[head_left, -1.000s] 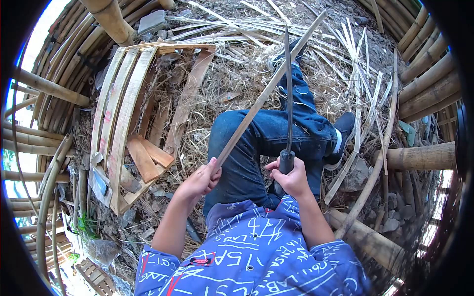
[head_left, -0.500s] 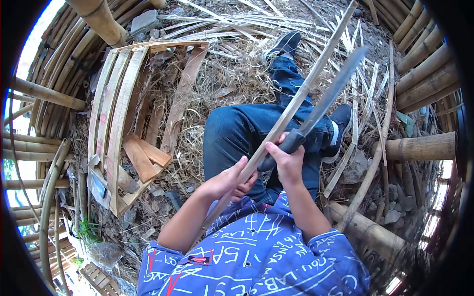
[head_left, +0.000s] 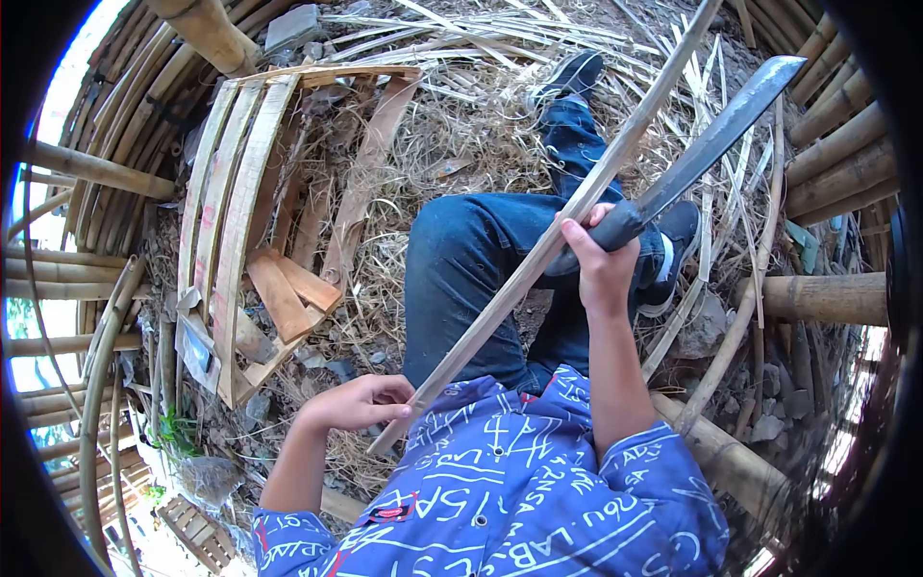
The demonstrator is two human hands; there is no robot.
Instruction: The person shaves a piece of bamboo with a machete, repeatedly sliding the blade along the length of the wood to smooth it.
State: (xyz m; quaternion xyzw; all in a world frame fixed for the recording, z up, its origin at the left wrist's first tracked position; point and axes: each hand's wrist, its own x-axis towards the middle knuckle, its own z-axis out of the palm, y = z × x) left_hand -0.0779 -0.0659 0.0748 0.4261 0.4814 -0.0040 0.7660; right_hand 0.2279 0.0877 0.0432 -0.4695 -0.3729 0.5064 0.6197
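Note:
My right hand [head_left: 606, 264] is closed around the dark handle of a machete [head_left: 716, 144]. Its broad blade points up and to the right. A long, pale strip of wood or bamboo [head_left: 538, 255] runs diagonally across my lap, pressed against the handle by that hand's thumb and fingers. Close to the strip's lower end is my left hand [head_left: 361, 402], thumb and curled fingers apart, fingertips at the strip's edge without wrapping around it. The strip's upper end leaves the top of the view.
Left of my bent legs [head_left: 457, 260] lies a slatted wooden crate [head_left: 226, 212] with loose boards. Shavings and thin strips [head_left: 452, 43] litter the ground. Bamboo poles [head_left: 836, 298] stand on both sides. A rock [head_left: 707, 327] lies right of my foot.
My left hand has loosened from around the strip and moved down and left to its lower end. My right hand has moved up and right with the machete and strip.

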